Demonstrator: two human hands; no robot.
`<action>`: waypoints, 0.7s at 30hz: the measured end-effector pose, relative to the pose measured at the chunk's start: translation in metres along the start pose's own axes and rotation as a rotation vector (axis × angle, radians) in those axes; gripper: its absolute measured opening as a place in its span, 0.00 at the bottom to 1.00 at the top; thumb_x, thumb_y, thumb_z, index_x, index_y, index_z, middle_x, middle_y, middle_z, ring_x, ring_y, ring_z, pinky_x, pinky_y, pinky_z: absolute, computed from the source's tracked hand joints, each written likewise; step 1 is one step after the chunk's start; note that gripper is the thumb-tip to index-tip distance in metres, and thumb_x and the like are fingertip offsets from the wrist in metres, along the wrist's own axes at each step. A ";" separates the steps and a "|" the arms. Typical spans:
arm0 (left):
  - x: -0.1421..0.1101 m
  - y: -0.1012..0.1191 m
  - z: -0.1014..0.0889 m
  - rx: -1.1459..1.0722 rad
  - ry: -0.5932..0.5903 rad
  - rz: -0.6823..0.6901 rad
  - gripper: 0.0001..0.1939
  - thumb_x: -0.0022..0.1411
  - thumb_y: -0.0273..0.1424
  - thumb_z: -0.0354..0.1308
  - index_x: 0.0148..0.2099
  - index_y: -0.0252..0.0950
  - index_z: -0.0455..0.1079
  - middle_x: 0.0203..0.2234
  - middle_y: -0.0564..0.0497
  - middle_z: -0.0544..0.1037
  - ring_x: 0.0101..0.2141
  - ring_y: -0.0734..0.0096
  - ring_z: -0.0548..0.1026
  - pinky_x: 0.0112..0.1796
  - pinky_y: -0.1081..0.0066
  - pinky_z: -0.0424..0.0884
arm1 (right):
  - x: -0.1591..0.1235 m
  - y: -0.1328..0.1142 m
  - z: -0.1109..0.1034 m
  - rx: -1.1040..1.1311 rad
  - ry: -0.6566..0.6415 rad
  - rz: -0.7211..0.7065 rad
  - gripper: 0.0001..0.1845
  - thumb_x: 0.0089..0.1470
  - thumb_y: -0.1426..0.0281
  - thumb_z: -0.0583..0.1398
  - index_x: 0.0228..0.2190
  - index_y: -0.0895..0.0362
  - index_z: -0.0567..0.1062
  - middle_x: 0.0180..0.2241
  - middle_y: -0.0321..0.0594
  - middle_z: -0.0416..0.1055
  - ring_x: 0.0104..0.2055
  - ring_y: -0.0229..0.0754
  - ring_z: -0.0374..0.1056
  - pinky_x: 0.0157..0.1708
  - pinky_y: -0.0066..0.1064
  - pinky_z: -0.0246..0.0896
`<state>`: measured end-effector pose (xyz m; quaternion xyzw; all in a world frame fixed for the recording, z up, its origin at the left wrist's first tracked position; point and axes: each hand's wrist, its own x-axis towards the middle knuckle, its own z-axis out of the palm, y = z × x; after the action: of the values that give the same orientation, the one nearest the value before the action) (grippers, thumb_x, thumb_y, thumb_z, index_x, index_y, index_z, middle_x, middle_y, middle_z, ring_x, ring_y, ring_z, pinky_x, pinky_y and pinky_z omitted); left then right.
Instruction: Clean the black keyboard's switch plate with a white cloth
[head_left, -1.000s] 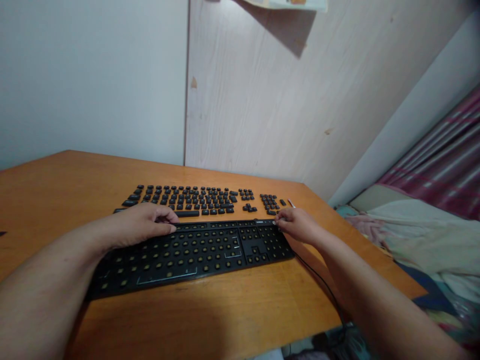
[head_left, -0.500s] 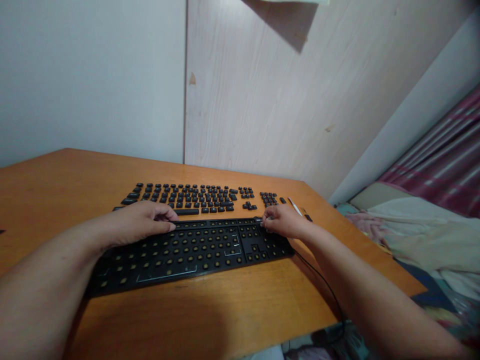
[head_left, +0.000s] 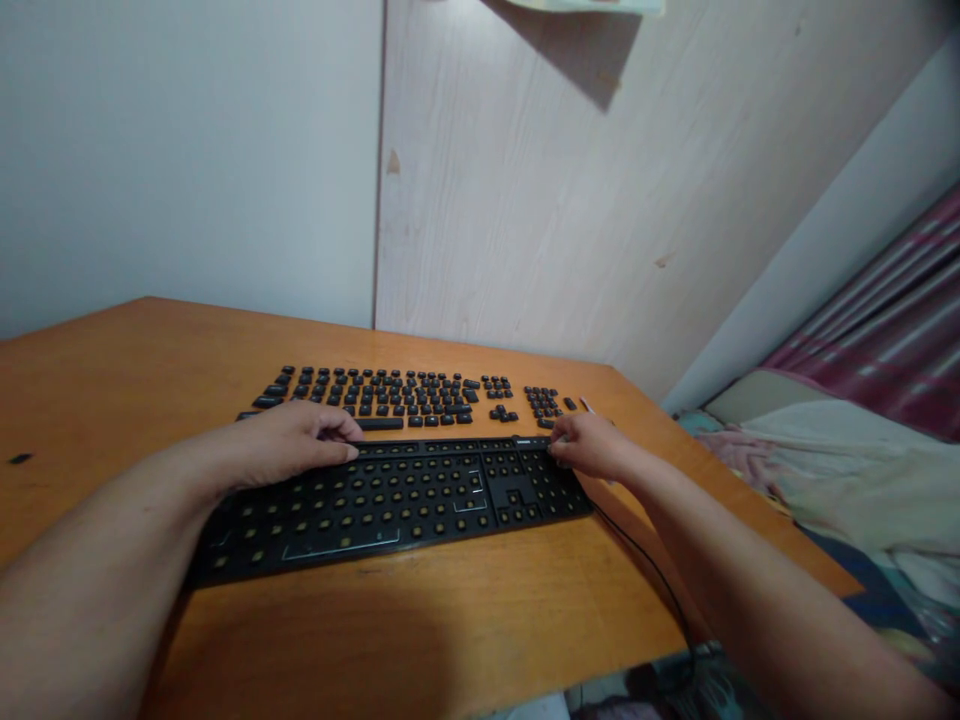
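A black keyboard base (head_left: 405,495) without its keycaps lies on the wooden table, rows of small key sockets showing. My left hand (head_left: 300,440) grips its far edge left of the middle, thumb on top and fingers behind. At the far right corner, my right hand (head_left: 589,445) has thumb and fingers closed on the base's far edge by the number pad. Loose black keycaps (head_left: 382,392) lie beyond the base, laid out in keyboard order. A long space bar keycap (head_left: 380,424) sits close to my left fingertips. The base's left end is partly hidden by my left arm.
A black cable (head_left: 652,560) runs from the base's right side over the front edge of the table (head_left: 525,620). A thin white tool (head_left: 587,405) lies partly hidden behind my right hand. One small black piece (head_left: 20,459) rests far left. Bedding (head_left: 847,460) is at right.
My right hand has slid right along the far edge of the base, uncovering a small light label there. My left hand keeps its hold. The whole view has shifted slightly.
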<state>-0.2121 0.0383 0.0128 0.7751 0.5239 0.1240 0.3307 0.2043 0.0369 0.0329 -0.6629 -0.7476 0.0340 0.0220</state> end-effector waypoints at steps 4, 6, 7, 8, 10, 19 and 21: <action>0.001 -0.005 0.001 0.005 -0.005 0.029 0.20 0.53 0.48 0.57 0.41 0.41 0.76 0.34 0.55 0.80 0.38 0.64 0.76 0.39 0.72 0.68 | 0.002 -0.016 0.000 0.072 -0.025 -0.020 0.07 0.46 0.71 0.60 0.28 0.55 0.79 0.27 0.40 0.77 0.30 0.42 0.69 0.26 0.29 0.54; 0.002 -0.007 0.001 0.002 0.002 0.031 0.19 0.52 0.47 0.57 0.41 0.41 0.76 0.34 0.55 0.80 0.38 0.64 0.76 0.39 0.71 0.68 | 0.003 -0.024 0.001 0.121 -0.042 -0.034 0.07 0.46 0.72 0.60 0.27 0.55 0.79 0.26 0.39 0.76 0.29 0.41 0.69 0.26 0.29 0.56; 0.002 -0.007 0.001 0.000 0.003 0.032 0.19 0.52 0.47 0.57 0.40 0.41 0.76 0.34 0.55 0.80 0.38 0.64 0.76 0.39 0.71 0.68 | 0.003 -0.028 0.001 0.144 -0.048 -0.039 0.07 0.46 0.72 0.60 0.27 0.56 0.78 0.25 0.39 0.76 0.29 0.41 0.69 0.26 0.29 0.56; 0.002 -0.007 0.001 -0.001 0.005 0.034 0.19 0.52 0.47 0.57 0.40 0.41 0.76 0.34 0.55 0.80 0.37 0.64 0.76 0.39 0.71 0.68 | 0.003 -0.032 0.002 0.169 -0.052 -0.044 0.06 0.46 0.72 0.60 0.28 0.56 0.78 0.25 0.39 0.76 0.28 0.40 0.69 0.25 0.28 0.56; 0.002 -0.007 0.002 -0.002 0.013 0.039 0.19 0.51 0.47 0.57 0.39 0.41 0.76 0.33 0.55 0.80 0.37 0.65 0.76 0.39 0.71 0.68 | 0.003 -0.038 0.002 0.229 -0.070 -0.060 0.06 0.46 0.72 0.59 0.28 0.56 0.77 0.24 0.38 0.75 0.26 0.39 0.68 0.24 0.28 0.55; 0.001 -0.005 0.004 0.010 0.034 0.024 0.19 0.51 0.45 0.57 0.41 0.40 0.76 0.30 0.55 0.78 0.34 0.66 0.74 0.35 0.72 0.66 | 0.009 -0.046 0.002 0.305 -0.130 -0.101 0.05 0.48 0.71 0.58 0.28 0.57 0.74 0.23 0.36 0.73 0.23 0.37 0.65 0.22 0.27 0.54; 0.001 -0.005 0.004 0.011 0.045 0.018 0.19 0.51 0.45 0.57 0.41 0.40 0.76 0.30 0.55 0.78 0.33 0.67 0.74 0.35 0.72 0.65 | 0.008 -0.052 0.002 0.313 -0.144 -0.117 0.05 0.49 0.70 0.58 0.28 0.57 0.74 0.22 0.36 0.72 0.21 0.36 0.64 0.21 0.27 0.53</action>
<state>-0.2131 0.0388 0.0064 0.7787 0.5246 0.1414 0.3136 0.1518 0.0386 0.0348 -0.6026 -0.7701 0.1960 0.0736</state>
